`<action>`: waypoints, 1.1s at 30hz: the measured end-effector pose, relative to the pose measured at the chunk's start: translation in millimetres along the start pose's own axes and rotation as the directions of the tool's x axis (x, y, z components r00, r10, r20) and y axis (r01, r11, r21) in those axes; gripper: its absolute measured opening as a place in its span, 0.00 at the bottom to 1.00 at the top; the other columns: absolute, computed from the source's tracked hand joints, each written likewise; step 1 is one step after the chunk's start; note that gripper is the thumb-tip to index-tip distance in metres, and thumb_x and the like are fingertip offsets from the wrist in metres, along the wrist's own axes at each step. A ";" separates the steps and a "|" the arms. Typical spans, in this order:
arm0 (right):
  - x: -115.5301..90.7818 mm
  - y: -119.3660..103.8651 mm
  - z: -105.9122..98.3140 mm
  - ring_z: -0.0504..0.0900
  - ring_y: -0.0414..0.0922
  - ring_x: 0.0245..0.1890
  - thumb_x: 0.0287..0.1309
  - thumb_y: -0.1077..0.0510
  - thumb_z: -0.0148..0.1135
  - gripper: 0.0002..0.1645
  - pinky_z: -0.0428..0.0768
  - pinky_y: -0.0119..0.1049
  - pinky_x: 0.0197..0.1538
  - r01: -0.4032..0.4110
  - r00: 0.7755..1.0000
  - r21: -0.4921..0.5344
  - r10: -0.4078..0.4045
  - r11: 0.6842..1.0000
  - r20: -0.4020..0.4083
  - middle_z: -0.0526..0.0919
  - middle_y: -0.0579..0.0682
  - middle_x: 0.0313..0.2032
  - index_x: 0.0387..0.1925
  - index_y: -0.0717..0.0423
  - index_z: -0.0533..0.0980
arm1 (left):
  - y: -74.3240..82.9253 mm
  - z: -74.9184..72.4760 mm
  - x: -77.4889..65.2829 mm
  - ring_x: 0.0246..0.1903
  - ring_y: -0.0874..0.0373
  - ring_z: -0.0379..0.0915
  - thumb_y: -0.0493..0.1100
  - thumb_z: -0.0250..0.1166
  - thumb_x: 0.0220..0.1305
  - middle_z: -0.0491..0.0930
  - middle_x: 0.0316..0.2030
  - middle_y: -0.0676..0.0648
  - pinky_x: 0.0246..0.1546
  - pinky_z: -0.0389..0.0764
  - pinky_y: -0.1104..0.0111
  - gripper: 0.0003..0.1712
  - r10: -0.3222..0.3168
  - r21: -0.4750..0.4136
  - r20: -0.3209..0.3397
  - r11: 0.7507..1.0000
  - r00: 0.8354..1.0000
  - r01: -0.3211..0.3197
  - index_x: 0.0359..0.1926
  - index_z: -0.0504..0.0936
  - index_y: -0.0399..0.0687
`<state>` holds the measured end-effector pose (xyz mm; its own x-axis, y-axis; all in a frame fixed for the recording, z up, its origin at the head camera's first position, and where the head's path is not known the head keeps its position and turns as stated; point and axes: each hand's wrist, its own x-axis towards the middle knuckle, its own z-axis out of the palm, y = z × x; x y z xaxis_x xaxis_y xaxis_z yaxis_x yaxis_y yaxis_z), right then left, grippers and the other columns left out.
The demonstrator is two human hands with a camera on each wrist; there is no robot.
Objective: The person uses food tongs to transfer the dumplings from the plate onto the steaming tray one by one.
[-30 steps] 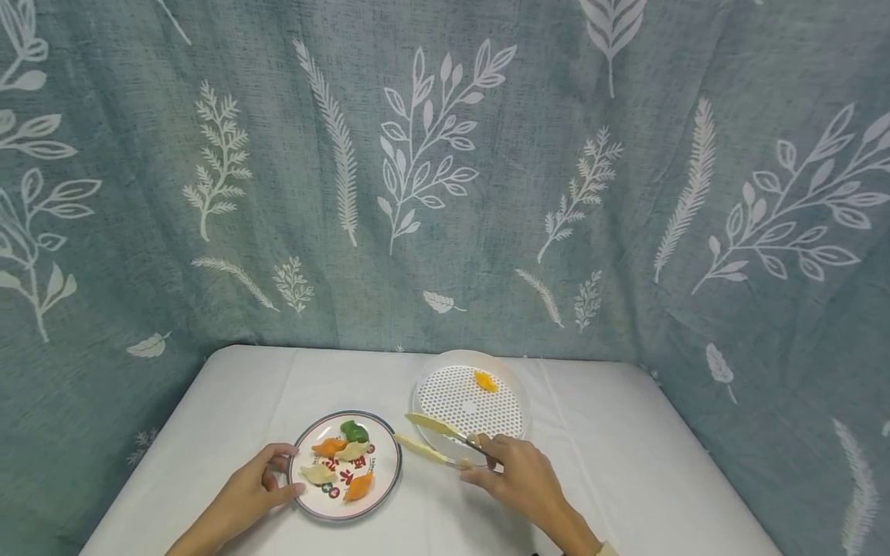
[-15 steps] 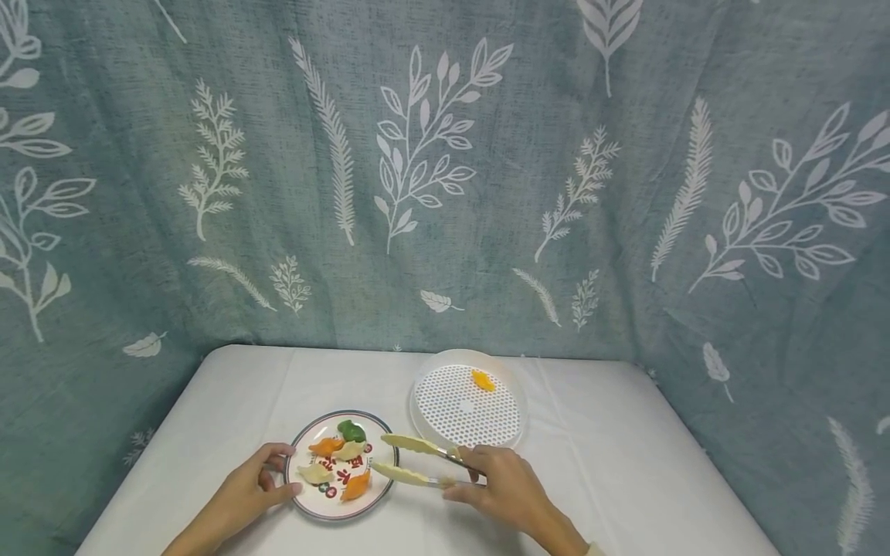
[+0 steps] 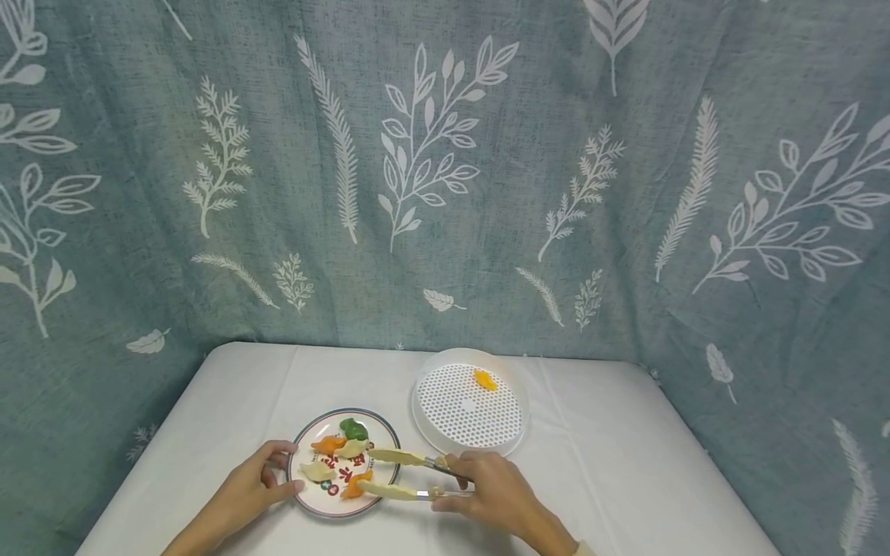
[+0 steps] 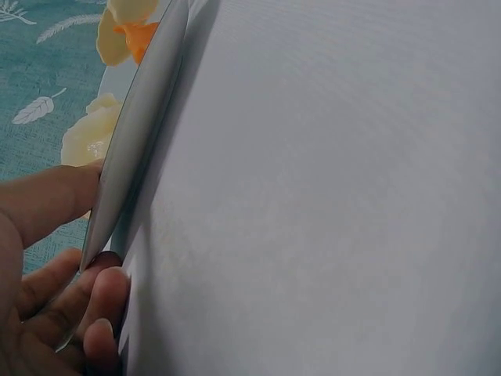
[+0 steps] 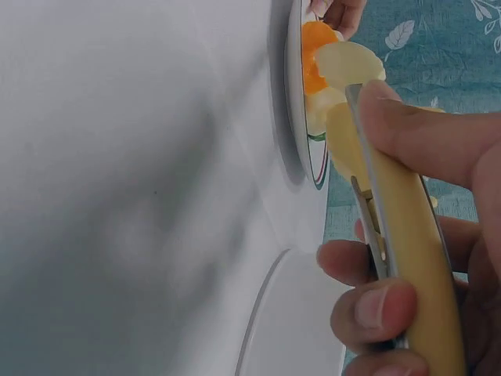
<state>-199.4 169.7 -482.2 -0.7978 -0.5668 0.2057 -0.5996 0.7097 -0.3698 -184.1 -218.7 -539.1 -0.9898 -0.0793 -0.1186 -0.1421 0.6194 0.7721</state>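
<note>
My left hand (image 3: 259,485) holds the left rim of a round plate (image 3: 323,424), thumb over the edge and fingers at its side and underside in the left wrist view. On the plate lie a green dumpling-shaped piece (image 3: 354,429), an orange one (image 3: 327,445), a pale one (image 3: 351,449), another pale one (image 3: 317,472) and, nearest the front, another orange one (image 3: 354,484). My right hand (image 3: 497,494) grips a pair of tongs (image 3: 399,457) with yellow tips, spread apart. The lower tip overlaps the front orange piece; the upper tip is over the plate's right side.
Behind and right of the plate stands a round white tray (image 3: 464,417) with a perforated base. One yellow dumpling-shaped piece (image 3: 484,379) lies near its back. A white cloth covers the table (image 3: 626,463), and a green leaf-patterned curtain (image 3: 431,193) hangs behind it.
My right hand has moved the tongs left and toward the front, from beside the tray to over the plate, their tips spreading wider. My left hand stays on the plate rim.
</note>
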 end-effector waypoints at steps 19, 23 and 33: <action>-1.7 -2.4 7.8 0.60 0.29 0.20 0.54 0.30 0.70 0.25 0.63 0.26 0.22 0.044 0.999 -0.019 -0.044 0.999 -0.010 0.66 0.28 0.18 0.38 0.45 0.88 | -1.6 -2.3 -0.6 0.30 0.55 0.67 0.50 0.81 0.52 0.78 0.45 0.49 0.26 0.70 0.67 0.40 0.037 -0.002 0.006 0.999 0.999 -0.037 0.64 0.74 0.46; -2.7 -2.4 8.0 0.61 0.29 0.20 0.54 0.29 0.69 0.29 0.64 0.26 0.23 0.038 0.999 -0.027 -0.038 0.999 -0.017 0.67 0.28 0.19 0.44 0.45 0.89 | -1.2 -1.9 0.3 0.31 0.55 0.67 0.51 0.81 0.52 0.78 0.45 0.49 0.27 0.70 0.66 0.41 0.023 0.008 0.007 1.000 1.000 -0.023 0.64 0.74 0.46; -4.4 -1.2 6.3 0.62 0.28 0.20 0.56 0.30 0.69 0.30 0.65 0.26 0.23 0.054 0.997 0.000 -0.054 0.999 -0.053 0.67 0.28 0.20 0.47 0.48 0.89 | -2.3 -0.3 0.5 0.30 0.55 0.67 0.51 0.82 0.52 0.78 0.45 0.49 0.26 0.69 0.67 0.40 0.029 0.009 -0.001 1.000 1.000 -0.029 0.63 0.74 0.46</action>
<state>-194.7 168.7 -488.4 -0.7664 -0.5814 0.2732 -0.6420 0.6778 -0.3583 -184.3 -220.4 -540.8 -0.9935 -0.0620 -0.0950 -0.1128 0.6283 0.7697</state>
